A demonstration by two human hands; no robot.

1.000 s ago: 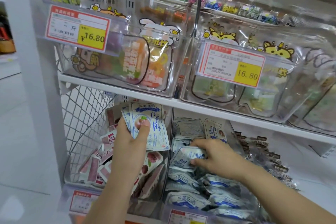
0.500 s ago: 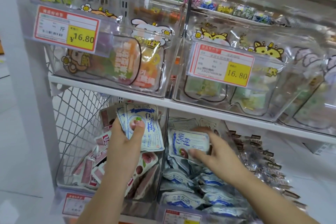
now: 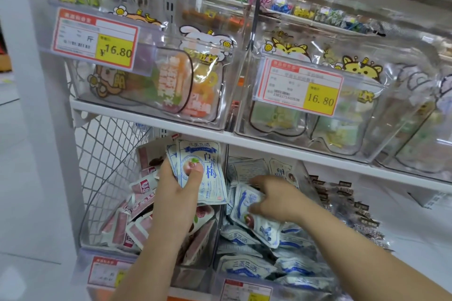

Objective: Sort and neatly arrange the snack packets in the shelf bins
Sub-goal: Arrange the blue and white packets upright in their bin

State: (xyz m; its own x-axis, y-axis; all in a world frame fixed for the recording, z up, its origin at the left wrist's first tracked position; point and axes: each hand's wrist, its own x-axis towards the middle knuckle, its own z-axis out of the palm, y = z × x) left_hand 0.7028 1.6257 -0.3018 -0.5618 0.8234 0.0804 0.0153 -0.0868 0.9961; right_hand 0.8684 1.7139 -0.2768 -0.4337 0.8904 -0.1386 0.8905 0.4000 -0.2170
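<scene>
Gripping packet stack (image 3: 201, 169), left hand (image 3: 176, 199); right hand (image 3: 277, 199) pinching blue packet (image 3: 244, 204).

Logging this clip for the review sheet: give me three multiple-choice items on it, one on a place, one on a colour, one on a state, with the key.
1. The right hand reaches into: A. the bin of pink packets; B. the bin of white-and-blue packets; C. an upper-shelf bin.
2. The 16.80 panels on the upper price tags are: A. green; B. blue; C. yellow.
3. The left hand: A. holds a stack of white-and-blue packets; B. hangs idle; C. presses a price tag.
Key: 1 B, its fingers grip a packet among the white-and-blue ones; 2 C, both panels are yellow; 3 A, its thumb lies across the stack's front.
</scene>
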